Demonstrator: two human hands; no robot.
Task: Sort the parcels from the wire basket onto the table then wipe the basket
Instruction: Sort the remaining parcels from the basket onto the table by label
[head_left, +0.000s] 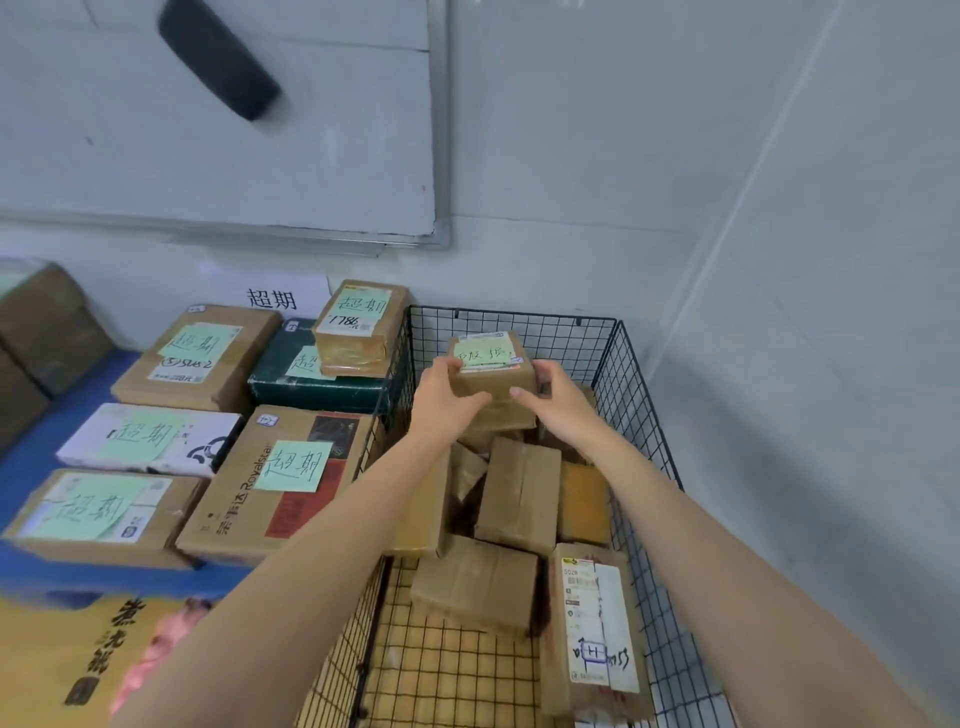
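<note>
My left grip (448, 397) and right grip (563, 402) both hold the small box (493, 376) by its sides, up at the far end of the basket (519, 313), and the counter (36, 457) lies just to my left, nearer my left arm.

Both hands reach into the wire basket (571, 338) and grip a small brown parcel (493, 379) that bears a green note (483, 353) (its handwriting is too blurred to read). The left hand (444, 397) holds its left side, the right hand (563, 402) its right, with both thumbs on the near face. The parcel is at the basket's far end, over a heap of other brown parcels (517, 493). To the left, labelled boxes (197, 358) lie on the blue surface (72, 400) below a whiteboard (260, 156).
</note>
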